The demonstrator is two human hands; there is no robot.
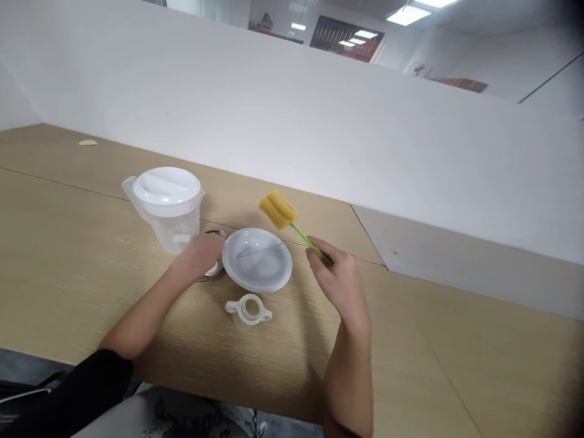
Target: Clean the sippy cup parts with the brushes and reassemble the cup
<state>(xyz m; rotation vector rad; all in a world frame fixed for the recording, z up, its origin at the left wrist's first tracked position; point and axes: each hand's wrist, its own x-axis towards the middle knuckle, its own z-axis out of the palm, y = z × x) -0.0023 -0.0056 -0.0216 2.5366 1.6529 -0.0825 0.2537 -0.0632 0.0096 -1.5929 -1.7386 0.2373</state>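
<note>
Wood table (68,261), white wall (274,103) behind. R hand (337,280) pinches sponge brush (278,210) by its stick, fingers closed round it. L hand (199,255) curls over metal dish (206,277), grip unclear. Risk: low swing of sponge clips white plate (257,260), shoves it into dish; L wrist bump could tip lidded jug (166,207). Two-handled cup (249,310) sits just in front.

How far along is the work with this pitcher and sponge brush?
Looks done: the plastic pitcher stands lidded. In hand: the right hand holds the sponge brush; the left hand rests on a metal dish. Left: the white plate and small two-handled clear cup lie untouched.
</note>
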